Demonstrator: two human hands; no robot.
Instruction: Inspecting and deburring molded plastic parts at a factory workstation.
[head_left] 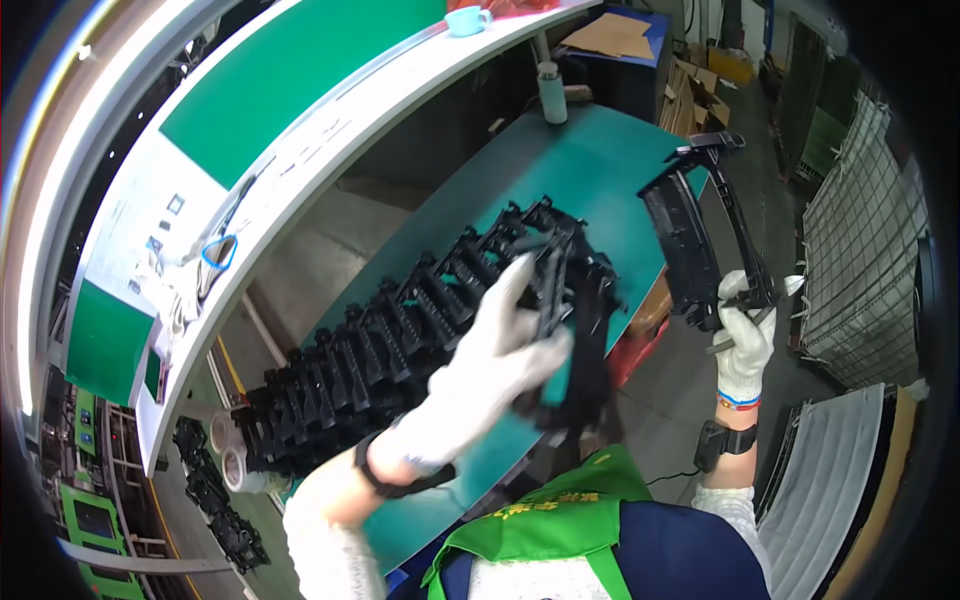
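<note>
My right hand, in a white knit glove, grips the lower end of a black plastic frame held up past the table's right side. A small pale pointed tip sticks out beside this hand; what it belongs to is unclear. My left hand, also gloved, is over the table with fingers spread. Its fingertips are beside a black plastic part, slightly blurred, and whether they touch it I cannot tell. Under and beyond it runs a long row of similar black parts, packed side by side.
The parts lie on a green-topped table. A bottle stands at its far end. Along the left curves a raised white shelf with a light blue cup. Tape rolls sit at the near left; a wire mesh cage stands right.
</note>
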